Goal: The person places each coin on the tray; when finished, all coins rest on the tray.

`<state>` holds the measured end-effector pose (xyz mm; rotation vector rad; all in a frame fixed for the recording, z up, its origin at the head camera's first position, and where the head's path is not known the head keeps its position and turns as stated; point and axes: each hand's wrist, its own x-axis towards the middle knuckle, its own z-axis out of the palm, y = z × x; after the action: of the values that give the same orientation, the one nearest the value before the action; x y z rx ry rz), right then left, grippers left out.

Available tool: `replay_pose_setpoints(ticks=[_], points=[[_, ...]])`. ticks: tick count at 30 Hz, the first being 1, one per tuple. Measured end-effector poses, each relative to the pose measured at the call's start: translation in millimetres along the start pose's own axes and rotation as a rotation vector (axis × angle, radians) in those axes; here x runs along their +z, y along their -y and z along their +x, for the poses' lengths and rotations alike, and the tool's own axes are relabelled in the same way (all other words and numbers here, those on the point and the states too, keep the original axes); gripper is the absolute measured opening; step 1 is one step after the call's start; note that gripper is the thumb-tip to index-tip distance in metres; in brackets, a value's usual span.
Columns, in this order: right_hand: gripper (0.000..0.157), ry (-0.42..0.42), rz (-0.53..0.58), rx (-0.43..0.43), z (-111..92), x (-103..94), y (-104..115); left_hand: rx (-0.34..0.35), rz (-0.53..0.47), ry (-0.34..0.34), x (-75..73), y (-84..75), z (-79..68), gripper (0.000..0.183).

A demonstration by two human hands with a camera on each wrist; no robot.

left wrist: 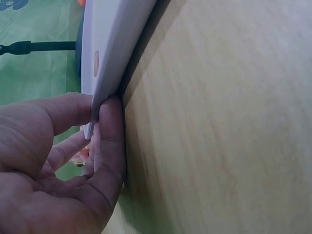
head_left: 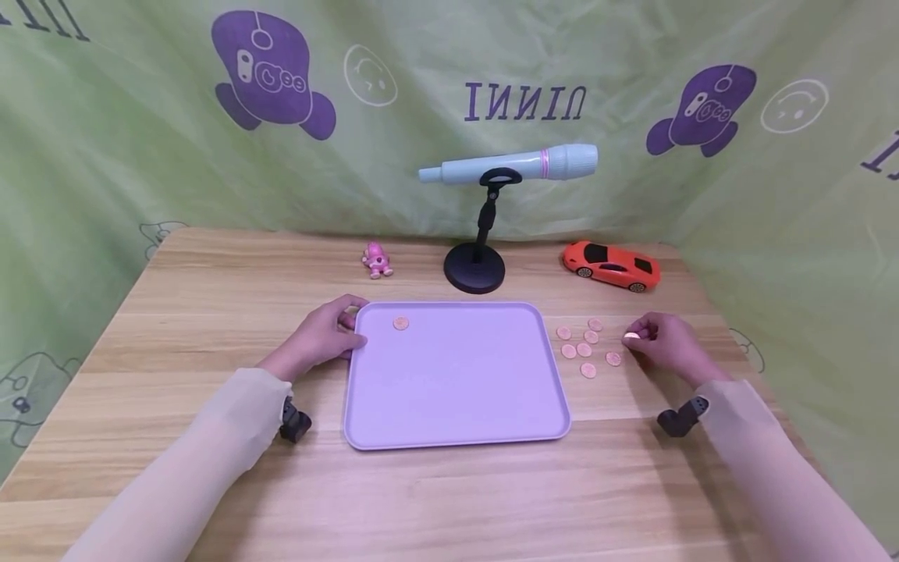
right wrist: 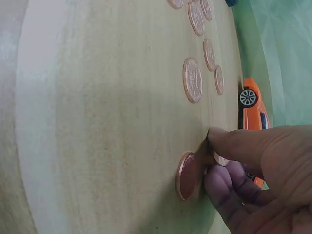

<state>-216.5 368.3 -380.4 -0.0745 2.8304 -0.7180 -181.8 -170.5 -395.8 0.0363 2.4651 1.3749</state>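
My left hand (head_left: 325, 334) grips the left edge of a light purple tray (head_left: 456, 390), thumb over the rim and fingers beneath it, as the left wrist view also shows. One copper coin (head_left: 401, 323) lies in the tray near its upper left corner. To the right of the tray, my right hand (head_left: 663, 341) pinches another copper coin (head_left: 631, 336) between thumb and fingers, just above the table. Several more copper coins (head_left: 584, 350) lie flat on the wood between tray and hand. In the right wrist view a loose coin (right wrist: 186, 176) sits close under the fingertips.
Behind the tray stands a light blue toy microphone (head_left: 506, 165) on a black stand (head_left: 474, 268). A small pink figure (head_left: 377, 260) is at the back left, and an orange-red toy car (head_left: 611, 265) at the back right. A green printed cloth (head_left: 421, 47) hangs behind the wooden table (head_left: 435, 499).
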Motion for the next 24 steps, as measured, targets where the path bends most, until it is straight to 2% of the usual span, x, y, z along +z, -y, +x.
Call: replay_pose_setpoints(ticks=[5,11,18,21,24], points=[[0.023,-0.032,0.012,-0.013,-2,-0.2,2,0.008,-0.012,0.002,-0.2,0.4,-0.7,0.06],[0.026,-0.117,0.018,-0.053,3,2.6,16,0.033,-0.034,0.001,-0.2,0.0,-0.8,0.058],[0.021,-0.157,0.148,-0.143,22,19.2,62,0.02,-0.024,0.002,0.6,0.6,-0.1,0.059],[0.022,-0.127,0.187,-0.188,31,29.9,86,0.015,-0.013,-0.002,0.6,0.7,0.4,0.059],[0.026,-0.059,0.219,-0.218,37,41.7,110,0.014,-0.008,-0.003,0.4,0.5,0.2,0.059]])
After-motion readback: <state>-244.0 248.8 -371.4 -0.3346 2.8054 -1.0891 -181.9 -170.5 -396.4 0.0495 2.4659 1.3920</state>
